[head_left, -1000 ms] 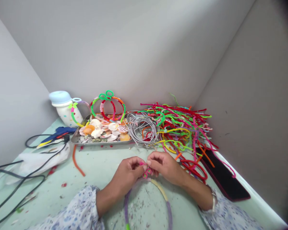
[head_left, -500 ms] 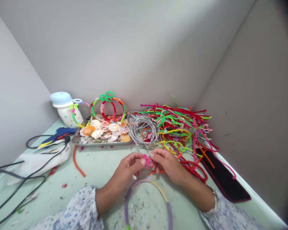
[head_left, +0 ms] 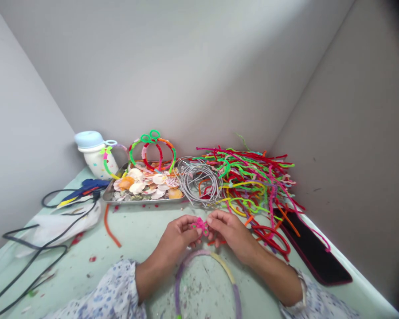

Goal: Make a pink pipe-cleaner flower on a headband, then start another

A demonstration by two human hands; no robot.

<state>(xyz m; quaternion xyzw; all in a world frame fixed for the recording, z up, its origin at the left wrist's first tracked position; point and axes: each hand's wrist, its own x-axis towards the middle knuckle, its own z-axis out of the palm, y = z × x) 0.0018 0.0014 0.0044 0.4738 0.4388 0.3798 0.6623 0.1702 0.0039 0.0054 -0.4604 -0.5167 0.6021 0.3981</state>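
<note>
A small pink flower of bent pipe cleaner [head_left: 200,224] is between my two hands, above the table. My left hand [head_left: 181,234] pinches its left side with thumb and fingers. On the other side, my right hand [head_left: 226,227] has thumb and forefinger closed at the flower's right edge. Just below my hands lies a headband wrapped in purple, pink and yellow pipe cleaner [head_left: 234,279], its lower part cut off by the frame. An orange piece of pipe cleaner shows partly behind my right fingers.
Behind my hands stand a metal tray [head_left: 142,202] of seashells, a coil of grey wire [head_left: 199,181] and a heap of coloured pipe cleaners [head_left: 252,177]. Wrapped headbands [head_left: 132,155] lean near a white bottle [head_left: 98,164]. At left lie pliers [head_left: 83,188] and a black cable [head_left: 33,254]; at right, a black pad [head_left: 319,257].
The pink flower has turned between my fingers and shifted slightly left. My right fingertips now sit more at its edge. The whole view has moved slightly.
</note>
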